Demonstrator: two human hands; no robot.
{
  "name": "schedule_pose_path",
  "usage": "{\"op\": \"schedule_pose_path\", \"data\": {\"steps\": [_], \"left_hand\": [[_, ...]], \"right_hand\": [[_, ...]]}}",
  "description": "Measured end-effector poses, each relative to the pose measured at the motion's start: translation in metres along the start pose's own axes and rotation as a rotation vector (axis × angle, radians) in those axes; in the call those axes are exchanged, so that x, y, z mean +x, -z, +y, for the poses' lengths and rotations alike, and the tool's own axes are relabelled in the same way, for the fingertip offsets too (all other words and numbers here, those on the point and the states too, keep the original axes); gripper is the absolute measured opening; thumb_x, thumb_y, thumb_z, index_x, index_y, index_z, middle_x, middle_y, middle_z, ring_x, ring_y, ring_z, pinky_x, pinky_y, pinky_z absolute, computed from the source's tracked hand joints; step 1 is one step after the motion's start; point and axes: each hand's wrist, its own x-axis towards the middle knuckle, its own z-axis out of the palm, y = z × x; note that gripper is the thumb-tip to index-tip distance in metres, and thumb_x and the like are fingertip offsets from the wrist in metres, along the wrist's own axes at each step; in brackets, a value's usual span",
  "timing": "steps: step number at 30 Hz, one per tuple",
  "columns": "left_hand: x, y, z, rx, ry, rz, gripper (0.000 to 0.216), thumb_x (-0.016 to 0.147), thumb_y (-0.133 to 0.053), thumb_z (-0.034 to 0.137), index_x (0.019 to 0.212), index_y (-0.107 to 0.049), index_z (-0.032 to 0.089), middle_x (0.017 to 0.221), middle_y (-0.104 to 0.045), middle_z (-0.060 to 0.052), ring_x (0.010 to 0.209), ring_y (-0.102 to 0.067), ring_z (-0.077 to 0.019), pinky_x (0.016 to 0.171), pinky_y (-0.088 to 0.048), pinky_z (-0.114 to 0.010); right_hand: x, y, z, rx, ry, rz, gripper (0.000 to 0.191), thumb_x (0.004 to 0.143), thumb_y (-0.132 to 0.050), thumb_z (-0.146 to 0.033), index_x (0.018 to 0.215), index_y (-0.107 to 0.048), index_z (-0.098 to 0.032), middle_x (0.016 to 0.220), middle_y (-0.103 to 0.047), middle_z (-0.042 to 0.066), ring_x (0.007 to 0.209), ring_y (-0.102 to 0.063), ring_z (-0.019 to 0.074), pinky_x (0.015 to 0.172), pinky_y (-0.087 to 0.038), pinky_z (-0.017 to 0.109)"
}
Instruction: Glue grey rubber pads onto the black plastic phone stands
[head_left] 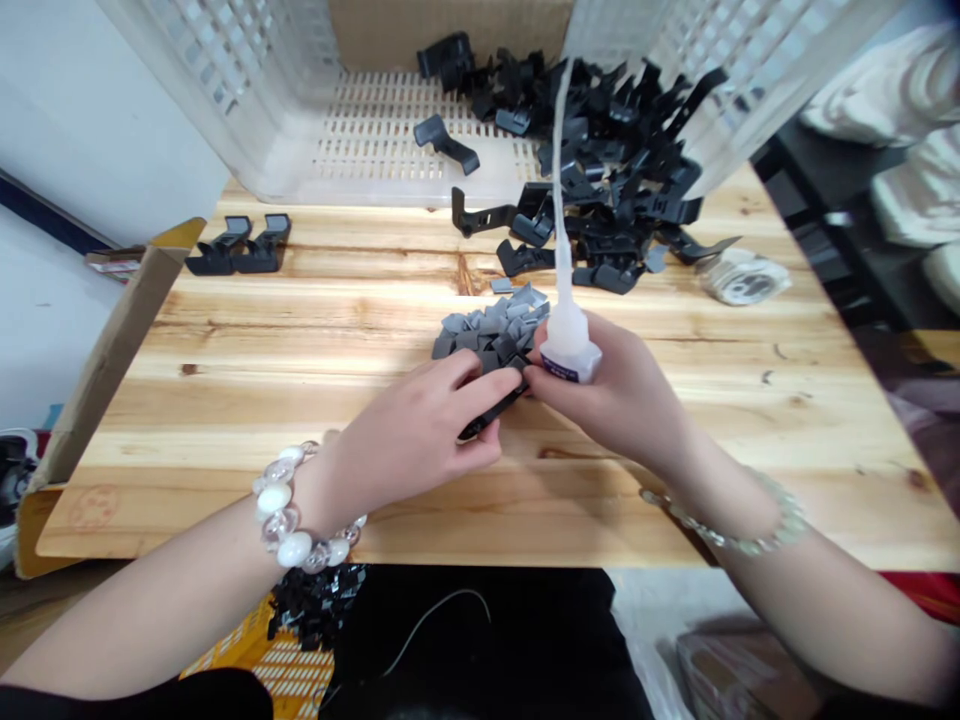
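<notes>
My left hand (420,425) is closed round a black plastic clip (495,410), held low over the wooden table (225,400). My right hand (615,395) grips a white glue bottle (568,335) with a long thin nozzle pointing up; its fingertips meet the clip's end. Just behind both hands lies a small heap of grey pads (491,330). A beaded bracelet sits on each wrist.
A pile of black clips (607,190) spills from a tipped white crate (375,140) at the back. Two clips (240,245) lie at the back left. A tape roll (742,278) rests at the right. A cardboard box edge (112,340) borders the left.
</notes>
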Motion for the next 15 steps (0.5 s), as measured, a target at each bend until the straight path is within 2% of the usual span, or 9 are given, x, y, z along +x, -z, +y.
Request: {"op": "schedule_pose_path", "data": {"steps": [9, 12, 15], "left_hand": [[0.0017, 0.0040, -0.0003, -0.027, 0.037, -0.037, 0.033, 0.090, -0.049, 0.025, 0.122, -0.056, 0.021, 0.096, -0.061, -0.005, 0.077, -0.059, -0.0167, 0.070, -0.049, -0.030], [0.0022, 0.0028, -0.0004, -0.196, 0.148, -0.074, 0.038, 0.090, -0.053, 0.029, 0.126, -0.048, 0.021, 0.104, -0.063, -0.005, 0.086, -0.063, -0.0182, 0.076, -0.049, -0.030], [0.0024, 0.0002, -0.0004, -0.403, 0.302, -0.097, 0.050, 0.087, -0.058, 0.034, 0.131, -0.038, 0.022, 0.105, -0.064, -0.005, 0.086, -0.064, -0.0184, 0.074, -0.050, -0.030]], "right_hand": [[-0.0014, -0.0005, -0.0014, 0.024, 0.003, 0.006, 0.016, 0.074, -0.067, -0.021, 0.074, -0.051, -0.023, 0.068, -0.055, -0.001, 0.064, -0.051, 0.0173, 0.059, -0.041, 0.033], [-0.0018, 0.0011, -0.0023, 0.051, 0.016, 0.015, 0.016, 0.074, -0.068, -0.022, 0.075, -0.052, -0.022, 0.070, -0.056, -0.001, 0.065, -0.052, 0.0166, 0.059, -0.042, 0.032], [-0.0019, 0.0020, -0.0027, 0.072, 0.031, 0.018, 0.017, 0.073, -0.070, -0.021, 0.077, -0.053, -0.022, 0.072, -0.058, -0.001, 0.066, -0.053, 0.0164, 0.061, -0.043, 0.032]]}}
